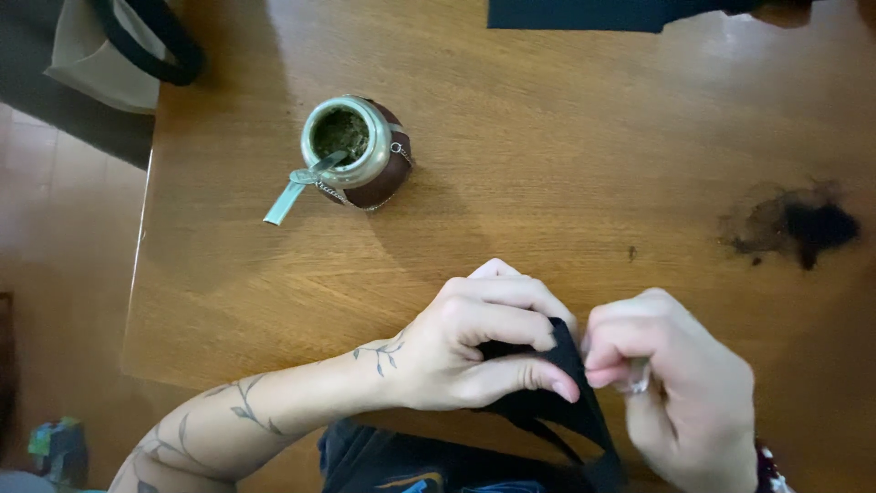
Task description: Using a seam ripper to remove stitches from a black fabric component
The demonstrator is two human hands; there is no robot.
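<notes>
Both hands are pinching a black fabric strap at the near table edge: the left hand is closing thumb and fingers on it, the right hand gripping its other side. The thin fabric could slip from either pinch, and a sudden jerk might knock the nearby mate gourd.

I have one view only, from the camera worn on the head, so no second view shares any of it. It looks almost straight down onto the wooden bench from close above. The bench's left edge runs down the left of the frame, with tiled floor beyond it. The near edge sits at the bottom, where the hands come in very close to the lens.
</notes>
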